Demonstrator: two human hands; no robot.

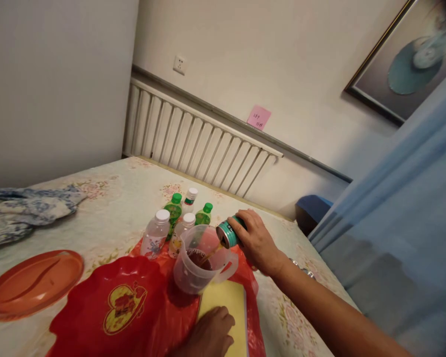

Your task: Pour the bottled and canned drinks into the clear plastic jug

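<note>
Right hand (258, 243) grips tilted can (228, 233) over jug (200, 265); left hand (211, 337) lies flat, unclenched.

Left of the red tray (96, 302) you have an orange oval plate (33, 282). Beyond that plate lies a crumpled blue cloth (22, 210). A pink note (259, 117) sticks above the radiator (193, 139).
</note>
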